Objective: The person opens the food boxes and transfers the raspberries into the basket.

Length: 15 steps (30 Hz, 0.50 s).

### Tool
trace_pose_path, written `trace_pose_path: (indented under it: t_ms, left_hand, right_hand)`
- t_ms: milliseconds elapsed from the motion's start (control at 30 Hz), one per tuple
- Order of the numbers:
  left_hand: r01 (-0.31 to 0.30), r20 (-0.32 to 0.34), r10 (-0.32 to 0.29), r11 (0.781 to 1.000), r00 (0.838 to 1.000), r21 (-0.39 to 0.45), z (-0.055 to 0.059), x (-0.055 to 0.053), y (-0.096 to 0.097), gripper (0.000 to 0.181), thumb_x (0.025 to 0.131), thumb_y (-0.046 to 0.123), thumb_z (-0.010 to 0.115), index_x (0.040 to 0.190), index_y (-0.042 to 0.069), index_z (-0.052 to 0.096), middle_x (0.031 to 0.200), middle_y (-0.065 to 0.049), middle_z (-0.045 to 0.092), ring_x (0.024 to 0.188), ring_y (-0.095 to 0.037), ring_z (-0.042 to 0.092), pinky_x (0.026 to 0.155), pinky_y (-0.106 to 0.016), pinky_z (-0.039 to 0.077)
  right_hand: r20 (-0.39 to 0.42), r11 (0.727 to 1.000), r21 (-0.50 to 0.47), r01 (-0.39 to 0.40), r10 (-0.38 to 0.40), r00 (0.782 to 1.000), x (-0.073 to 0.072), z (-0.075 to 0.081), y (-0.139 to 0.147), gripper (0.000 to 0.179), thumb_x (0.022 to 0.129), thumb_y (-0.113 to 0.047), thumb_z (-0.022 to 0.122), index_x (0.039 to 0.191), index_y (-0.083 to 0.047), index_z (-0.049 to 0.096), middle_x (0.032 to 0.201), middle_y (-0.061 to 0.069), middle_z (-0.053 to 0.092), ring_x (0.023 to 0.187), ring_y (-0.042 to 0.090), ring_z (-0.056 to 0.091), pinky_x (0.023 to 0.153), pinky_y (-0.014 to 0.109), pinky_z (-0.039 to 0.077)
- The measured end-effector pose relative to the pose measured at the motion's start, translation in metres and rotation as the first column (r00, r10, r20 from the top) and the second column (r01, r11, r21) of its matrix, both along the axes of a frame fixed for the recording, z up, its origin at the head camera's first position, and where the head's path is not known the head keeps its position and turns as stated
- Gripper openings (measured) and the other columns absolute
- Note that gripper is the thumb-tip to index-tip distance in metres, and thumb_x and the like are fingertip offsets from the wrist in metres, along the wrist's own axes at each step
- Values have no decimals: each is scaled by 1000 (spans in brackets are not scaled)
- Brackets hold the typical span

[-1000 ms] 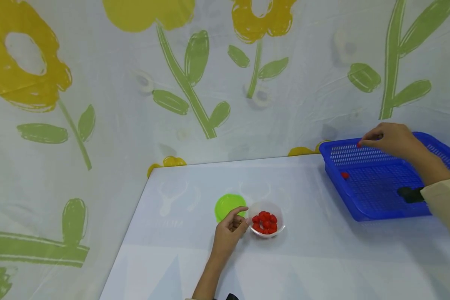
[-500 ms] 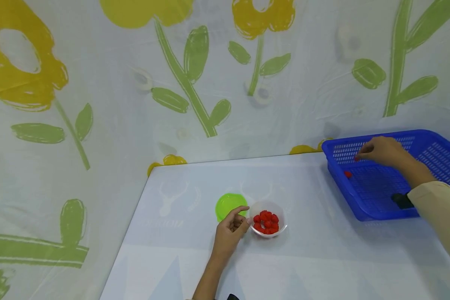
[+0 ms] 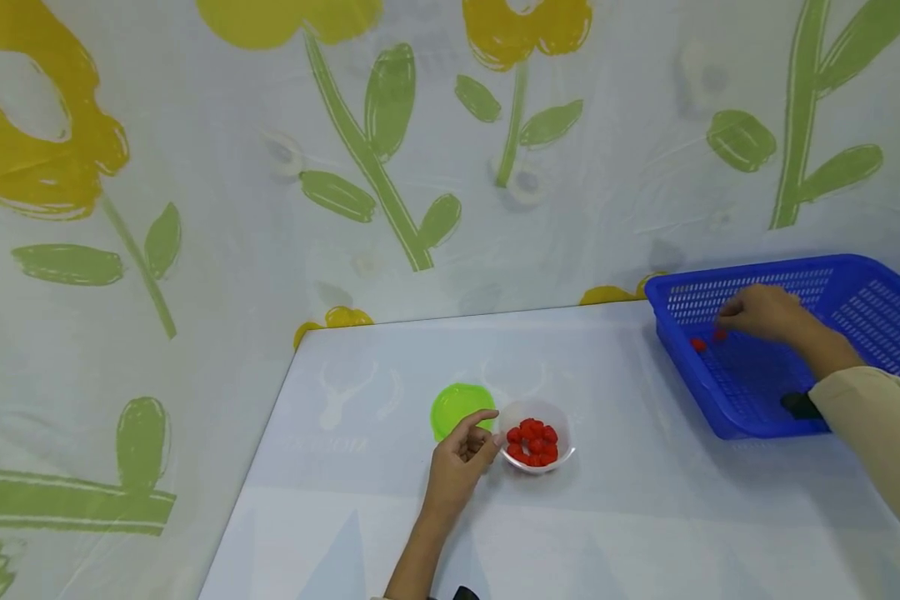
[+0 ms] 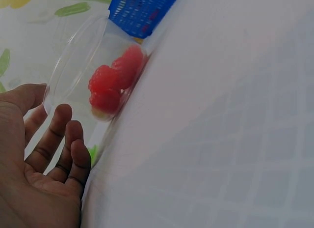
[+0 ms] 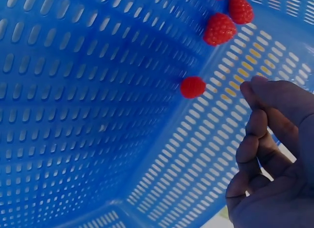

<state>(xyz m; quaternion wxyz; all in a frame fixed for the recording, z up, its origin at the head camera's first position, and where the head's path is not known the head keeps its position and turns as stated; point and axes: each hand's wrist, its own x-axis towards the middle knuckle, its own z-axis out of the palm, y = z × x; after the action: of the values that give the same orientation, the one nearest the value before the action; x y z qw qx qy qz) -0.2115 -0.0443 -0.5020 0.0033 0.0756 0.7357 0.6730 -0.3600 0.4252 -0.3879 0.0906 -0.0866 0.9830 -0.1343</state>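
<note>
Blue basket [image 3: 750, 392]: moulded plastic, slotted, smooth with a soft sheen; bowl [image 3: 562, 427]: clear thin plastic, smooth and glossy, highlights along the rim. Red berries [image 5: 220, 29] have a bumpy, shiny skin, unclear if real or moulded; green disc [image 3: 452, 408] looks like smooth plastic. Tabletop [image 3: 645, 508] smooth, faint sheen; printed backdrop [image 3: 232, 167] thin, lightly creased sheet, cloth or plastic unclear; sleeve [image 3: 881, 437] matt cloth.

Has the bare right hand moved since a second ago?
Yes, downward in the head view: against the blue perforated plastic basket, the bare right hand overlapped the far rim before; now it shows wholly below that rim.
</note>
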Motion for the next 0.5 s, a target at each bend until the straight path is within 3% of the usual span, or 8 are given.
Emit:
trace_pose_path:
  t_ms: [233, 500]
  left_hand:
    - [12, -34, -11, 1000, 999, 19, -7, -1, -3, 36, 93, 26, 74, 128, 19, 67, 88, -4, 62, 71, -13, 54, 64, -20, 46]
    - [9, -30, -9, 1000, 1000, -1, -7, -2, -3, 34, 94, 24, 73, 127, 22, 67, 86, -3, 62, 71, -13, 54, 64, -20, 46]
  right_hand:
    - [-25, 999, -31, 7, -8, 1000, 3, 20, -12, 32, 95, -21, 65, 110, 7, 71, 115, 34, 63, 105, 59, 52, 87, 77, 28]
    - [-105, 994, -106, 20, -31, 994, 24, 48, -33, 38, 98, -27, 66, 114, 6, 70, 117, 31, 60, 104, 50, 55, 80, 63, 44]
